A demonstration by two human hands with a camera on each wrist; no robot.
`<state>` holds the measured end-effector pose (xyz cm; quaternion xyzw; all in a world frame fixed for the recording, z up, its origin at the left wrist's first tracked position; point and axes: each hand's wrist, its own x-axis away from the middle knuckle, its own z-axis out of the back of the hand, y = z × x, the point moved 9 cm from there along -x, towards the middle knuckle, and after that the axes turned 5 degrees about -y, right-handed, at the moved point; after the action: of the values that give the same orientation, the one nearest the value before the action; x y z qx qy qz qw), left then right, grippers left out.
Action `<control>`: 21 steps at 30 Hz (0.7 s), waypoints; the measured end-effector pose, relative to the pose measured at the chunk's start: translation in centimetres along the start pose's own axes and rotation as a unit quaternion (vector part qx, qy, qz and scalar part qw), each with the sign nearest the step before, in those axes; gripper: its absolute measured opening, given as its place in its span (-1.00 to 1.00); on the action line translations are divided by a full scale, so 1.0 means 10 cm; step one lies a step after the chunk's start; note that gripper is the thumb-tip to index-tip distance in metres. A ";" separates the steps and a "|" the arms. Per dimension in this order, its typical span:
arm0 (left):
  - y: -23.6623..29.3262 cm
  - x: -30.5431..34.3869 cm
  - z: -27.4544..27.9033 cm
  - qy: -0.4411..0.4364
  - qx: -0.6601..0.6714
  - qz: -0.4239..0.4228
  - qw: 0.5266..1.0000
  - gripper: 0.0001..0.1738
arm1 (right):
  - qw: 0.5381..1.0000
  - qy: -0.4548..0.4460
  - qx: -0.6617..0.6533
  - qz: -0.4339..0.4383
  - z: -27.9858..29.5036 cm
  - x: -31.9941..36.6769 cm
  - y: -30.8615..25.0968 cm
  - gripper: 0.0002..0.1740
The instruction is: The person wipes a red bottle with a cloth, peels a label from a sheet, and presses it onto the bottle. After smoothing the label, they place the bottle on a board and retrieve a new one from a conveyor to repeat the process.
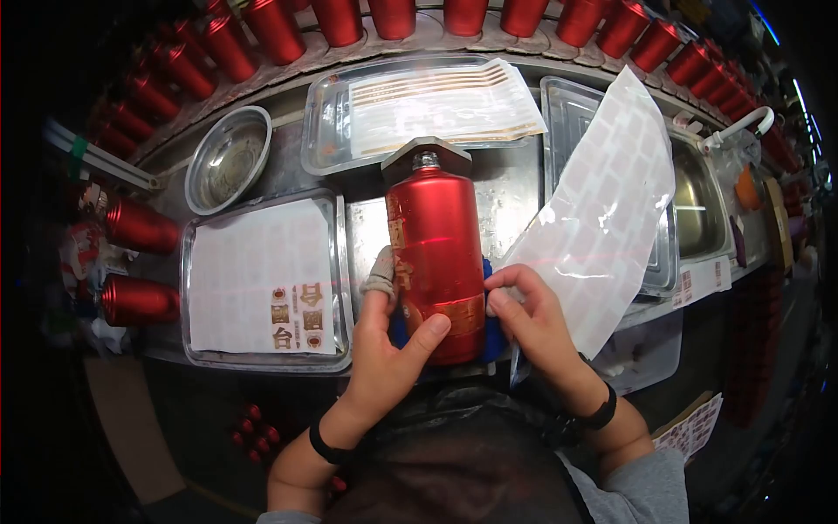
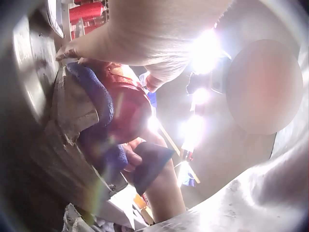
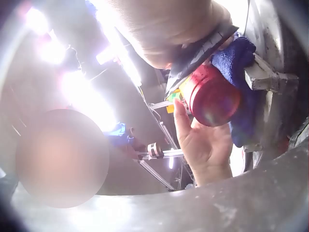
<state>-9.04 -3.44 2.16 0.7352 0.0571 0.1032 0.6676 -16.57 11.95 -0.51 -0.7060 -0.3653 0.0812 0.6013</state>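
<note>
A red bottle (image 1: 436,253) with gold characters lies with its neck toward a dark metal holder (image 1: 454,157) and its base toward the person. Blue cloth (image 1: 494,336) shows beneath it, also in the right wrist view (image 3: 234,60). My left hand (image 1: 384,354) grips the bottle's lower left side, thumb on top, a pale cover on one finger. Beside the lower right side, my right hand (image 1: 537,323) has thumb and index finger close together. A dark flat piece (image 3: 198,60) is held in that hand, and shows in the left wrist view (image 2: 153,164).
At left, a tray (image 1: 343,262) holds a sheet with gold characters; a metal bowl (image 1: 229,162) stands behind. Another tray (image 1: 323,131) with striped sheets is at the back. A large translucent sheet (image 1: 611,201) overlaps the right tray. Red bottles (image 1: 340,22) line the back; a sink (image 1: 698,210) is far right.
</note>
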 end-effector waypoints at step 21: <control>-0.09 -0.05 0.01 -0.035 0.043 0.019 0.998 -0.19 | 0.996 -0.068 0.045 0.043 -0.08 -0.07 -0.08 -0.77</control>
<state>-9.47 -3.52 1.24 0.7673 0.0243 0.0871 0.6348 -16.95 10.91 0.20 -0.6858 -0.3707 0.1707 0.6027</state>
